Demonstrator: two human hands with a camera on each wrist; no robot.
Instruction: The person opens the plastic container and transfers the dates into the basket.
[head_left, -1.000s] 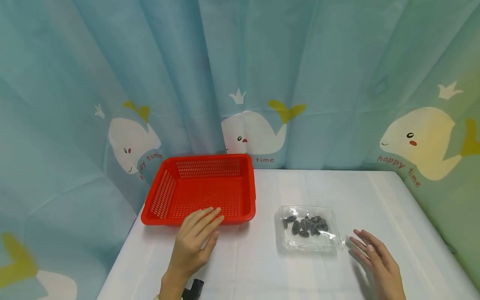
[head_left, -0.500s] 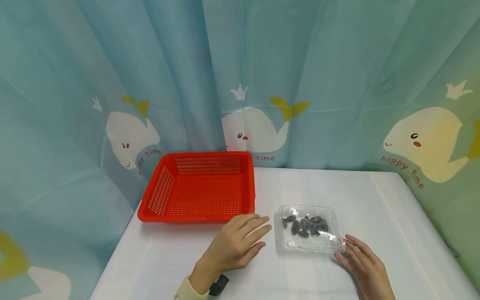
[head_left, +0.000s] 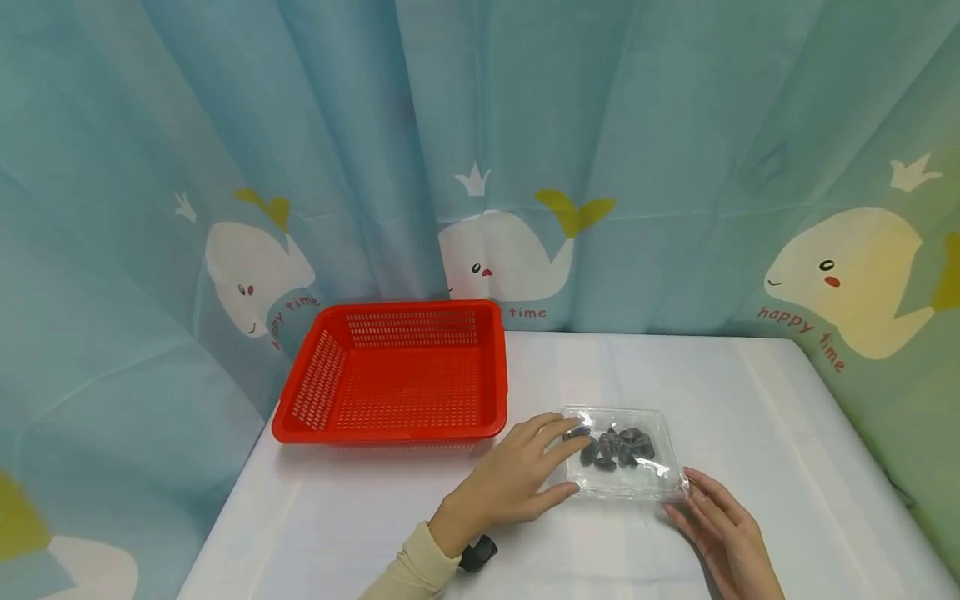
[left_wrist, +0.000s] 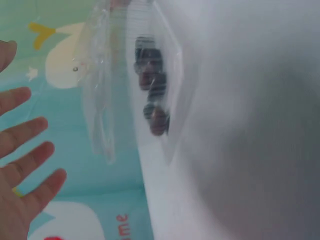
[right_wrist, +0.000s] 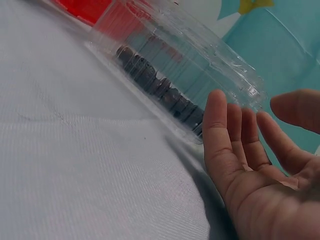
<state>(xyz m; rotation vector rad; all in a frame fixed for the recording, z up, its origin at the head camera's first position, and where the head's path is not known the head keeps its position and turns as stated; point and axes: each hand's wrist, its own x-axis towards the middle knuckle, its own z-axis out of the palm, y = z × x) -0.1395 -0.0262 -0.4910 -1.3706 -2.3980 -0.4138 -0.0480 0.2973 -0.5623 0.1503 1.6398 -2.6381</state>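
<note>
Clear, thin plastic makes the box (head_left: 630, 488) which lies flat on the tabletop (head_left: 570, 558), to the right of the middle, and through it I see the dark pieces (head_left: 622, 448); their exact kind I cannot tell. The box rests on its broad base, so I think it stands steady without my support, and its lid, which looks closed, should keep the pieces inside. My left grip (head_left: 513, 473) is over the left end of it, with the fingers spread apart and nothing clamped; I suppose that such a width is there because the box is wide. My right grip (head_left: 731, 537) is at the near right corner, fingertips touching it or almost touching, and the thumb is apart from the fingers, so I do not pinch anything; one side each, it seems, gives balance. The red basket (head_left: 390, 437) stands at the back left, with its open top upward, well away from my right side. Under everything the surface is white and smooth, with faint creases. Behind it and at both sides hangs a blue-green curtain (head_left: 675, 100), printed with white whales, little crowns and the words "happy time".
</note>
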